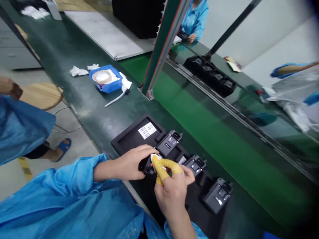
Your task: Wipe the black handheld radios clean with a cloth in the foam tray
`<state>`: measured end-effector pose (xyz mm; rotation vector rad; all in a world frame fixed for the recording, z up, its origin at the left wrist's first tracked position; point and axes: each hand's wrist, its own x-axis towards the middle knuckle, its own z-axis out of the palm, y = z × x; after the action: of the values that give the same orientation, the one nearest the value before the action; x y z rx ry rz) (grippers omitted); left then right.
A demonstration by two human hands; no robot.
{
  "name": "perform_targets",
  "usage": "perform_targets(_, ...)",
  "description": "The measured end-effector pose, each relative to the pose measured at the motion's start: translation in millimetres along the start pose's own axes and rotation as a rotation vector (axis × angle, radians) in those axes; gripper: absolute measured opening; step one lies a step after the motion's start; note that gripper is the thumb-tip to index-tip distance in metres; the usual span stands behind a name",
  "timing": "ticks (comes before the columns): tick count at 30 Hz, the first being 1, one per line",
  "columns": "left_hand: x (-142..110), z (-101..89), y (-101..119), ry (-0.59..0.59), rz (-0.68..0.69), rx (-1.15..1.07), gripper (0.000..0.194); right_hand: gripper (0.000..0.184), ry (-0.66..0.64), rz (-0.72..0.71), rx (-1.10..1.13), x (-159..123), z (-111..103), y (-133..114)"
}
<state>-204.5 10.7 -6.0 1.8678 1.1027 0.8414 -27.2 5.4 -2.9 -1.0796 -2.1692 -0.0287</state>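
My left hand [131,162] is closed around a small black device [149,169] with an orange spot, held above a black foam tray [122,141]. Yellow finger cots cover some fingers of my right hand [173,189], which pinches a white wipe [153,159] against the device. My fingers hide much of both. Beyond my hands, a dark handheld device [167,146] lies in the tray's slots, then a second such device [193,166] and a third device [216,197] to the right. A printed white label sheet [147,130] lies in the tray's far left part.
A blue basket [112,87] with a tape roll [101,77] stands farther along the green bench, beside crumpled tissues [77,71]. A green post [159,49] rises at the bench's far edge. People in blue work across the bench; another person stands left, near a wooden stool [41,95].
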Motion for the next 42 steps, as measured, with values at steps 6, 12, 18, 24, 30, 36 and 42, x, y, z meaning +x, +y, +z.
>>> perform_targets(6,-2.3,-1.9,-0.4,0.0,0.0,-0.012,0.065,0.039,-0.05,-0.031,0.004,1.4,-4.7,-6.0)
perform_targets(12,-0.2,-4.4,-2.0,-0.019,0.021,-0.013,0.064,0.04,-0.066,0.018,0.063,-1.1,-15.7,4.9)
perform_targets(18,1.5,-4.3,-1.9,-0.037,0.017,0.0,0.063,0.044,0.034,0.092,0.035,0.5,-10.3,8.2)
perform_targets(24,0.6,-4.3,-3.4,-0.045,0.021,0.022,0.062,0.04,-0.026,0.033,0.017,5.0,0.2,-4.6)
perform_targets(30,-0.5,-4.8,-2.6,-0.062,0.006,0.005,0.064,0.044,-0.028,0.02,0.042,-0.3,-4.8,-7.4)
perform_targets(36,0.8,-2.8,-0.4,-0.062,0.033,0.028,0.061,0.05,-0.056,0.099,0.189,-8.6,-9.9,-3.4)
perform_targets(42,0.9,-3.1,2.9,-0.055,0.036,0.058,0.061,0.038,-0.023,0.153,0.218,-27.1,-17.9,13.1)
